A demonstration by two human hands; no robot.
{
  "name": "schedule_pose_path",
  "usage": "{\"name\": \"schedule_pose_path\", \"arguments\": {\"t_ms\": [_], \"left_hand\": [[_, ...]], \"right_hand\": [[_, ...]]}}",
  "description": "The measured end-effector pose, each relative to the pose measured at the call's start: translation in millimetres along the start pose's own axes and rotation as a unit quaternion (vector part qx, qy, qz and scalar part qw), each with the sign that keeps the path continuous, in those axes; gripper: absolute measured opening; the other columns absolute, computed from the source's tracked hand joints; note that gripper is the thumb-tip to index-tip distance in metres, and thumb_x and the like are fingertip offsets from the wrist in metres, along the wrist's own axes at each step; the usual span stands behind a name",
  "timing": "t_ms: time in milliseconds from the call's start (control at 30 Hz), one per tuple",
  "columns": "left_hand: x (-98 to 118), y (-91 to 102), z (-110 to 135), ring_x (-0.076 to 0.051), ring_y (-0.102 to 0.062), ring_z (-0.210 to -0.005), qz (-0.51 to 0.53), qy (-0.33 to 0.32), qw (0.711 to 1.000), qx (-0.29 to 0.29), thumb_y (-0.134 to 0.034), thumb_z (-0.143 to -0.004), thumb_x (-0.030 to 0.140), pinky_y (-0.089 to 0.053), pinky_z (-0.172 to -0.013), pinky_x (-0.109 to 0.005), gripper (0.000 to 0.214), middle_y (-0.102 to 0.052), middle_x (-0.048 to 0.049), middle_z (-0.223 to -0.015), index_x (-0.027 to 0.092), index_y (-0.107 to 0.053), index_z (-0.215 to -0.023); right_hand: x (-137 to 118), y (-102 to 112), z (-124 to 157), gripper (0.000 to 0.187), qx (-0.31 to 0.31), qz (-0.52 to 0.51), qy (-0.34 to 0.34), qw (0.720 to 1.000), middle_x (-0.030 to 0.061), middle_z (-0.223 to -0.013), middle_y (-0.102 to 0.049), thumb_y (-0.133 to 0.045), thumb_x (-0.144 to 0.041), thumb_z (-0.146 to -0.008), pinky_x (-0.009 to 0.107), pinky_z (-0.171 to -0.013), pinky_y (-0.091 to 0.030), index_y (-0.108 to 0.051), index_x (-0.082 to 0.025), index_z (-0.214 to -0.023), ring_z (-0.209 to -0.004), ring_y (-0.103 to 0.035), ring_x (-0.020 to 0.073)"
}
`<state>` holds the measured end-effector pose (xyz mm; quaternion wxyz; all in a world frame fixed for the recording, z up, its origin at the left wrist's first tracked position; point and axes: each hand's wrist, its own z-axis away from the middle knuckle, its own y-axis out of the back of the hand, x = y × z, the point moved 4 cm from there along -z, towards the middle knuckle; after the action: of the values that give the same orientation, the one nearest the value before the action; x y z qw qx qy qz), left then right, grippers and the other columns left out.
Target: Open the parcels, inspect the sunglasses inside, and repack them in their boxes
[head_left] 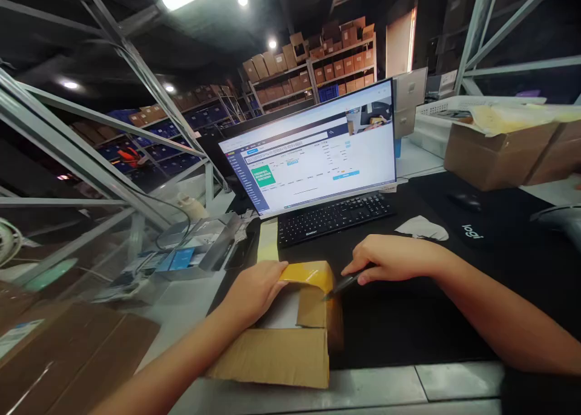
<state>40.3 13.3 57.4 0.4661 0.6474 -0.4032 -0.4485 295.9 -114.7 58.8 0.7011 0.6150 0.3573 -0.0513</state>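
Note:
A cardboard box [281, 356] lies on the black desk mat in front of me, one flap folded toward me and something white showing inside. My left hand [254, 291] is closed on the box's far edge, where a strip of yellow tape [306, 273] runs across. From the right, my right hand [385, 258] grips a slim dark knife [340, 286]. The knife's tip meets the box at its right edge, just below the tape; whether it is in the cardboard cannot be made out.
Behind the box stand a black keyboard [336, 216] and a lit monitor [313, 149]. A crumpled white paper [422, 227] and a mouse [463, 201] lie to the right, near an open carton [494, 152]. Brown cartons [68, 348] and metal frame bars [149, 88] flank the left side.

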Motion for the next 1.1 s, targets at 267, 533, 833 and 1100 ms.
{"name": "schedule_pose_path", "arguments": {"t_ms": [267, 533, 833, 1100], "left_hand": [[-8, -4.8, -4, -0.025, -0.069, -0.095, 0.112, 0.085, 0.99, -0.018, -0.024, -0.104, 0.04, -0.054, -0.083, -0.037, 0.05, -0.073, -0.0105, -0.103, 0.016, -0.068, -0.106], [-15, 31.5, 6, -0.032, -0.069, -0.104, 0.088, 0.231, 0.955, -0.165, -0.03, -0.102, 0.042, -0.051, -0.09, -0.045, 0.047, -0.071, -0.0116, -0.119, 0.024, -0.057, -0.136], [-13, 38.4, 53, -0.029, -0.071, -0.049, 0.371, 0.48, 0.759, -0.238, -0.044, -0.093, 0.035, -0.053, -0.041, -0.029, 0.092, -0.07, -0.0037, -0.058, 0.009, 0.018, -0.156], [-4, 38.4, 51, -0.029, -0.07, -0.046, 0.406, 0.494, 0.747, -0.185, -0.048, -0.092, 0.029, -0.049, -0.036, -0.025, 0.09, -0.065, -0.002, -0.049, 0.01, 0.011, -0.158]], "right_hand": [[19, 10, 1, 0.036, 0.066, 0.059, -0.119, 0.989, 0.0079, -0.119, -0.074, -0.064, -0.031, -0.092, 0.029, -0.084, -0.05, -0.071, -0.021, -0.126, -0.106, -0.069, 0.0272], [37, 36, 24, 0.039, 0.145, 0.072, -0.111, 0.981, 0.0083, -0.119, -0.074, -0.056, -0.036, -0.095, 0.035, -0.092, -0.051, -0.069, -0.02, -0.129, -0.108, -0.068, 0.027], [19, 34, 56, 0.042, 0.269, 0.224, -0.089, 0.933, 0.0084, -0.104, -0.074, -0.044, -0.046, -0.1, 0.035, -0.068, -0.049, -0.066, -0.029, -0.131, -0.083, -0.069, 0.0247], [-118, -70, 29, 0.043, 0.226, 0.317, 0.132, 0.912, 0.002, -0.069, -0.065, -0.05, -0.013, -0.085, 0.031, -0.046, -0.034, -0.063, -0.013, -0.126, -0.053, -0.057, 0.0156]]}}
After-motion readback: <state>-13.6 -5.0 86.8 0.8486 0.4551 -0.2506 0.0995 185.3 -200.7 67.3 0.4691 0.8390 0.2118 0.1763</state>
